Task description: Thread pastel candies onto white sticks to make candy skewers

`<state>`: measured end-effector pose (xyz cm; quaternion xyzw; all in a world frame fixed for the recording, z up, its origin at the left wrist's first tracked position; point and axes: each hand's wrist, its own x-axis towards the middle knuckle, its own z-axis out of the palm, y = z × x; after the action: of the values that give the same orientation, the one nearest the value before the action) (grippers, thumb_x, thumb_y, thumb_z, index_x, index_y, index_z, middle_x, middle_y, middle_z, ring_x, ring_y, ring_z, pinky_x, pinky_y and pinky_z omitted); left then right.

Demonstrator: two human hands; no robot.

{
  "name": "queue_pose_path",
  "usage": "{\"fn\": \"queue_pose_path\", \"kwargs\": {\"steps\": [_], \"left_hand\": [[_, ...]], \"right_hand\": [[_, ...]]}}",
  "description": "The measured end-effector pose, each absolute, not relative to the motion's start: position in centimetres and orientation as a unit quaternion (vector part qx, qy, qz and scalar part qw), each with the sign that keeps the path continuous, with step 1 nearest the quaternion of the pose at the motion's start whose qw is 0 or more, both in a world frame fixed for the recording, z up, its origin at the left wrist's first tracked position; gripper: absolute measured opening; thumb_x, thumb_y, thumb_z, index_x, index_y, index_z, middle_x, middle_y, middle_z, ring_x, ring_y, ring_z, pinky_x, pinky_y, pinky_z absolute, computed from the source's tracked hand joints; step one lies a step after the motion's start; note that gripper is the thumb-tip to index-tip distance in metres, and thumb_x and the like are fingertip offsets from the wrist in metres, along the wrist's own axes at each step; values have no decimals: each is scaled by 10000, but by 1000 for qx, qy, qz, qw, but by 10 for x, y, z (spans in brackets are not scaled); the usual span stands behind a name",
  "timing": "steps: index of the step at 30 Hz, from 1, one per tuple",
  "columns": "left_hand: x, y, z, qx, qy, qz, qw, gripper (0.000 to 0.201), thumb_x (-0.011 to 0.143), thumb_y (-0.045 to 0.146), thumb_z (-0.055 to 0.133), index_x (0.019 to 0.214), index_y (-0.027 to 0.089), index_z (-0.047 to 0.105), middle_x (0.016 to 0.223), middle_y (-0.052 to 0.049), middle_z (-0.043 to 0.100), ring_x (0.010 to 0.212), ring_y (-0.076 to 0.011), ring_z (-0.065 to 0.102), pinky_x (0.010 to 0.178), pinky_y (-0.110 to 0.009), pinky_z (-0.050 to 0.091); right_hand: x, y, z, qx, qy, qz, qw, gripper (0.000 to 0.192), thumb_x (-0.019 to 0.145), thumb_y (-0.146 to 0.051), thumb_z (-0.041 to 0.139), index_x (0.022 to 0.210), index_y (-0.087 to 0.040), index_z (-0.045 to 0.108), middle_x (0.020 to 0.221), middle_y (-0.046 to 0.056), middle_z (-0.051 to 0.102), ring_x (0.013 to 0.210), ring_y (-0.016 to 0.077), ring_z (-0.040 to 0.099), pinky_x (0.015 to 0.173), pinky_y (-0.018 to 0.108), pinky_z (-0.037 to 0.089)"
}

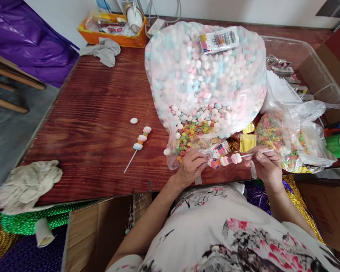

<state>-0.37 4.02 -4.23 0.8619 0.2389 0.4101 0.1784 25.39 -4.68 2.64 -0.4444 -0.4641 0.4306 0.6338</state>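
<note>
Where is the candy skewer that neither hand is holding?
In the head view, the candy skewer lies left of centre on the table, just below a lone white candy and left of the big candy bag.

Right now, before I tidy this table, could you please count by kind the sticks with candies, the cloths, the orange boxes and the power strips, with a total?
Sticks with candies: 2
Cloths: 2
Orange boxes: 1
Power strips: 1
Total: 6
</note>
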Motion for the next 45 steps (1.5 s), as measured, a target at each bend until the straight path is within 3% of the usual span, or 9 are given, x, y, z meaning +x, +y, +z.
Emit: {"fn": "queue_pose_path", "kwargs": {"steps": [5, 9, 14, 19, 25, 32, 39, 45], "left_hand": [[-7, 47, -31, 874, 196, 401, 195, 98, 949, 210, 587, 871, 187, 642, 861, -69, 714, 819, -184, 648, 769, -349, 520], [-9, 46, -27, 860, 216, 385, 255, 99, 970, 247, 555, 978, 190, 636, 1021, -107, 740, 983, -211, 692, 883, -376, 536], [-4, 40, -23, 859, 252, 307, 324, 429, 957, 468, 585, 1246, 152, 567, 1020, -111, 727, 897, -220, 683, 797, -346, 522], [8, 37, -13, 844, 278, 241, 391, 398, 979, 543, 500, 1028, 156, 583, 834, -39, 650, 722, -164, 579, 661, -282, 439], [17, 31, -15, 848, 338, 191, 361, 516, 825, 697, 634, 846, 193, 526, 717, 14, 567, 650, -156, 499, 592, -275, 348], [16, 28, -17, 869, 385, 160, 266, 265, 820, 374, 737, 882, 182, 566, 834, -61, 659, 767, -222, 597, 667, -317, 392], [16, 27, -11, 785, 392, 212, 431, 257, 757, 304, 775, 789, 184, 551, 725, 16, 593, 671, -145, 512, 633, -272, 378], [17, 30, -2, 724, 357, 191, 558, 349, 678, 377, 821, 752, 181, 543, 658, 58, 503, 625, -111, 427, 572, -243, 341]], "right_hand": [[257, -39, 24, -424, -456, 466, 629, 118, 894, -308, 727, 877, -208, 788, 788, 61, 752, 582, 181, 680, 492, 301, 554], [260, -35, 26, -410, -431, 462, 658, 129, 908, -293, 709, 884, -194, 788, 750, 57, 740, 583, 179, 679, 512, 306, 563], [259, -37, 30, -392, -491, 425, 652, 107, 917, -258, 696, 924, -222, 797, 809, 67, 765, 625, 191, 697, 541, 318, 558], [254, -37, 35, -393, -584, 377, 602, 147, 921, -213, 681, 995, -260, 800, 800, 51, 778, 725, 221, 726, 736, 408, 591], [244, -22, 29, -417, -573, 369, 601, 108, 885, -205, 719, 855, -278, 793, 726, 7, 745, 653, 173, 675, 645, 332, 558], [231, -11, 24, -472, -447, 371, 663, 83, 846, -278, 774, 768, -252, 781, 694, -12, 724, 615, 143, 647, 612, 276, 526], [221, -9, 23, -442, -486, 374, 655, 79, 861, -270, 756, 785, -254, 775, 722, -7, 714, 673, 154, 636, 665, 298, 520], [234, -1, 27, -352, -634, 459, 513, 94, 913, -281, 699, 858, -246, 767, 785, 27, 737, 730, 182, 658, 747, 363, 532]]}}
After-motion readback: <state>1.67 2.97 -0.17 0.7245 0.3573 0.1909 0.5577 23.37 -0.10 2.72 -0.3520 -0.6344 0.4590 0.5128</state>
